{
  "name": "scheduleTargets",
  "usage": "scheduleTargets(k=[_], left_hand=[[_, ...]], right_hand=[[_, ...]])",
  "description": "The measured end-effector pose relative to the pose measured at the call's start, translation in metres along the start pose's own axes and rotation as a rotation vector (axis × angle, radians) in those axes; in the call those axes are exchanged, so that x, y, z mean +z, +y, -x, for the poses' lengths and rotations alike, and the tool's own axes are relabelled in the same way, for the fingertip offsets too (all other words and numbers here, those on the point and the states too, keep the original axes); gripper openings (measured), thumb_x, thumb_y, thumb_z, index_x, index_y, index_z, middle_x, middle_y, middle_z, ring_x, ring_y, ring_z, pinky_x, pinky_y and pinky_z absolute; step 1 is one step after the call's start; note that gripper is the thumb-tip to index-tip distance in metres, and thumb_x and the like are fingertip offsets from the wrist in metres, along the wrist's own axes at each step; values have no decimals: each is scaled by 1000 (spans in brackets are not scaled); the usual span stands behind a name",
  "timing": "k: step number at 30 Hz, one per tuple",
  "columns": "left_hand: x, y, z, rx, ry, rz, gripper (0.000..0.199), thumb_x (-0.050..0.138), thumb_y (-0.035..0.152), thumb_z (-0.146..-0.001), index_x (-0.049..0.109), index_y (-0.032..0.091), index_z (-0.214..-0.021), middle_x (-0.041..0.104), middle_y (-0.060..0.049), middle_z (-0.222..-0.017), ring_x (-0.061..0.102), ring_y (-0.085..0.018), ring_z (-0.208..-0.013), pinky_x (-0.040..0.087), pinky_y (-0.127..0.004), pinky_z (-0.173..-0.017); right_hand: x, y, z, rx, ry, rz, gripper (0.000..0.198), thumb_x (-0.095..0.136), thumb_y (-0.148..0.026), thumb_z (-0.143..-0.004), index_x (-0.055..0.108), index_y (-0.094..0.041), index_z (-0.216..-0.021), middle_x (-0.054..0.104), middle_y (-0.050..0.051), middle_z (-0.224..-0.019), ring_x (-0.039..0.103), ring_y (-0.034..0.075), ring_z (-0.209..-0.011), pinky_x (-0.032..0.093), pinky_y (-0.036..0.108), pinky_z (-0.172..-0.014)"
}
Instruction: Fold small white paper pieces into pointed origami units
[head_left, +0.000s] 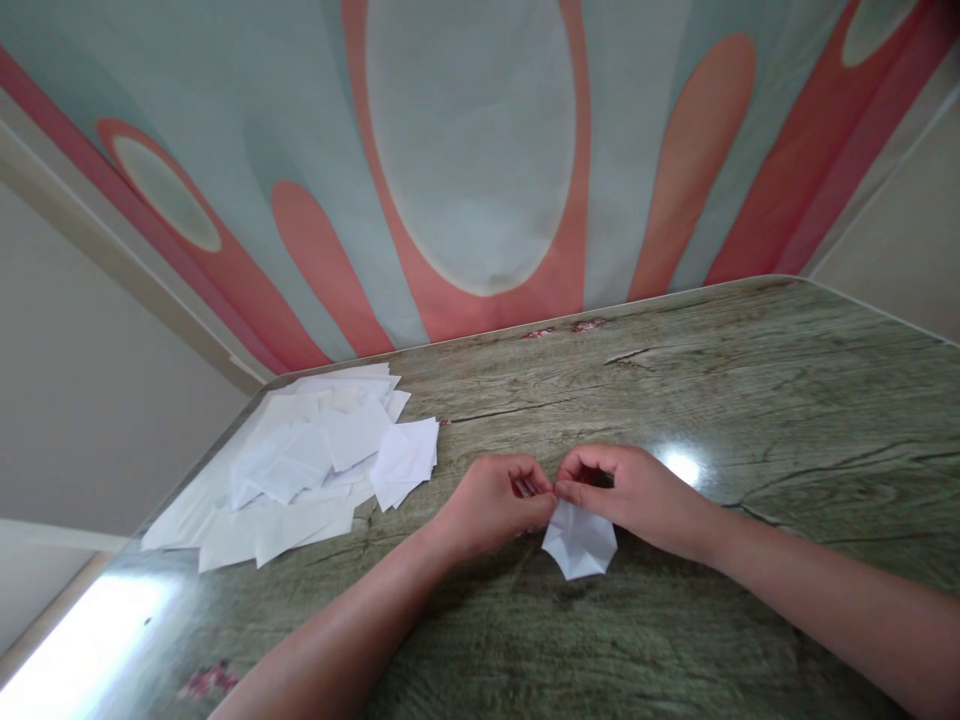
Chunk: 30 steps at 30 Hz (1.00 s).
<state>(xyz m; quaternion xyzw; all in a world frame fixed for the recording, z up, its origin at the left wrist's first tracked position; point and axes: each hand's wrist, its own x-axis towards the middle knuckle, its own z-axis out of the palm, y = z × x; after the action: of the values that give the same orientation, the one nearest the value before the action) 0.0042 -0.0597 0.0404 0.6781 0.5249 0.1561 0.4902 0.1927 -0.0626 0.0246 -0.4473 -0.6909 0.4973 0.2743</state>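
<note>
— What's the setting?
— A greenish wood-grain surface (pixel 750 400) against a wall cloth (pixel 472 150) with salmon ovals on pale blue.
— And the hands?
— The left hand (pixel 491 500) and right hand (pixel 637 495) meet fingertip to fingertip, both pinched closed on the top edge of a folded white paper piece (pixel 579 542) near the front middle.
— Anything else?
— A pile of white paper squares (pixel 300 470) lies well to the left.
</note>
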Motion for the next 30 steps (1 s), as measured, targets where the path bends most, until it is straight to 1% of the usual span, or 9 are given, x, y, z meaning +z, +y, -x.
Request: scheduleTargets(k=[4, 6, 10, 12, 15, 18, 22, 25, 30], left_hand=[[-2, -1, 0, -19, -60, 87, 14, 57, 29, -76, 59, 16, -73, 59, 2, -58, 51, -9, -50, 37, -18, -46], [-3, -2, -2, -19, -32, 100, 14, 57, 29, -77, 59, 16, -73, 59, 2, -58, 50, -8, -49, 37, -18, -47], [-4, -10, -9, 32, 204, 110, 7, 59, 21, -73, 55, 16, -71, 59, 3, -62, 55, -8, -54, 41, -19, -52], [-5, -14, -13, 81, 283, 199, 12, 60, 15, -70, 54, 18, -80, 57, 6, -62, 57, -9, -54, 43, -19, -54], [-5, -15, -15, 146, 279, 263, 21, 56, 11, -71, 57, 19, -90, 57, 7, -63, 58, -9, -53, 45, -19, -55], [-7, -11, -11, 117, 237, 175, 14, 54, 14, -76, 67, 17, -81, 65, 2, -68, 62, -11, -62, 48, -21, -62], [-11, -7, -6, 124, 193, 17, 21, 56, 19, -81, 72, 19, -94, 73, -1, -85, 67, -15, -79, 51, -26, -75], [-12, -9, -3, 263, 240, -160, 20, 60, 19, -82, 72, 22, -97, 73, -2, -93, 67, -17, -85, 51, -28, -80], [-11, -16, -3, 562, 301, -438, 20, 53, 13, -87, 70, 18, -98, 71, -5, -88, 65, -16, -82, 49, -28, -75]], right_hand=[[-3, 3, -2, -2, -61, -51, 17, 56, -34, -86, 63, -19, -82, 64, -1, -75, 57, 13, -70, 43, 25, -61], [-5, 2, -1, -35, -13, -34, 17, 53, -34, -88, 62, -19, -84, 65, -1, -78, 58, 14, -72, 45, 26, -64], [-5, -3, 4, -286, 268, 164, 10, 51, -26, -90, 60, -21, -92, 65, 2, -93, 59, 17, -90, 45, 33, -82], [-2, -4, 8, -417, 273, 253, 13, 56, -26, -87, 59, -22, -99, 64, 4, -100, 57, 19, -96, 44, 35, -86], [6, 0, 9, -545, 238, 437, 33, 66, -27, -81, 56, -23, -111, 64, 6, -108, 55, 23, -103, 41, 41, -91], [9, 8, 5, -550, 274, 508, 24, 63, -18, -82, 59, -24, -106, 67, 3, -101, 58, 21, -98, 41, 40, -89], [4, 12, -1, -457, 316, 454, 9, 62, -14, -82, 62, -23, -85, 68, 1, -86, 60, 19, -87, 42, 37, -83], [-1, 12, -3, -353, 294, 375, 9, 63, -14, -79, 62, -22, -81, 66, 0, -81, 59, 19, -82, 43, 35, -79], [-6, 12, -3, -238, 195, 242, 10, 61, -14, -79, 63, -23, -84, 65, -1, -87, 59, 18, -86, 44, 32, -79]])
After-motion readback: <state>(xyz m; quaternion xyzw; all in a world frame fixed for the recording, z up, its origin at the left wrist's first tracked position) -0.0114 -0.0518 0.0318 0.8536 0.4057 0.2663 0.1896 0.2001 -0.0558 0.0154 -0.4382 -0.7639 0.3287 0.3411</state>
